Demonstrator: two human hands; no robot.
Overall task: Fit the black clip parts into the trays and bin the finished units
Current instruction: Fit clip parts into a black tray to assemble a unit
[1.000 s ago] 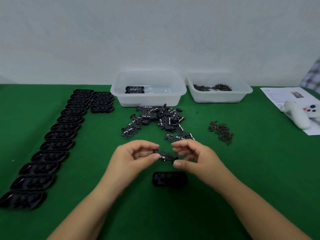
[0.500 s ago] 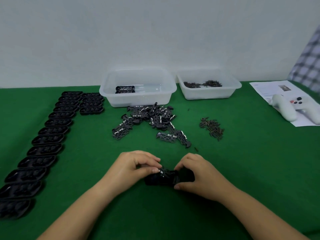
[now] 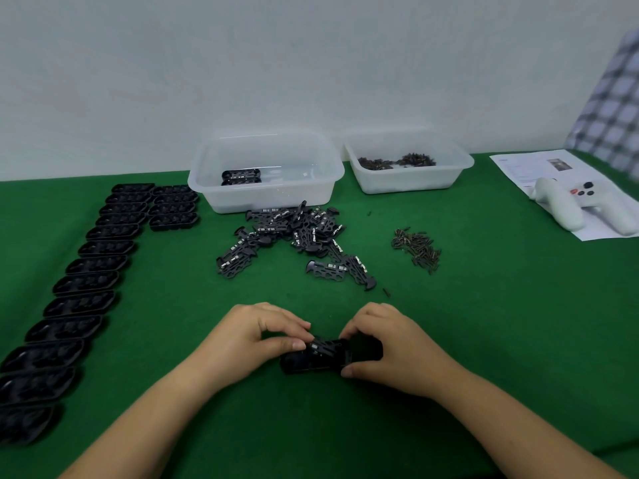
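A black tray (image 3: pixel 304 364) lies on the green table in front of me with a black clip part (image 3: pixel 328 347) lying on top of it. My left hand (image 3: pixel 256 337) pinches the clip's left end with thumb and curled fingers. My right hand (image 3: pixel 387 344) grips the right end of the tray and clip, covering that end. A heap of loose black clip parts (image 3: pixel 294 236) lies further back in the middle. A clear bin (image 3: pixel 266 171) behind the heap holds finished black units (image 3: pixel 241 177).
A long row of empty black trays (image 3: pixel 86 281) runs along the left, with a short second stack (image 3: pixel 174 207) beside it. A second clear bin (image 3: pixel 408 165) holds small dark screws, and a loose screw pile (image 3: pixel 416 247) lies right of centre. A white controller (image 3: pixel 570 205) rests on paper at far right.
Both hands have come down from mid-air with the clip part onto the tray on the table. Since half a second ago they have hardly moved.
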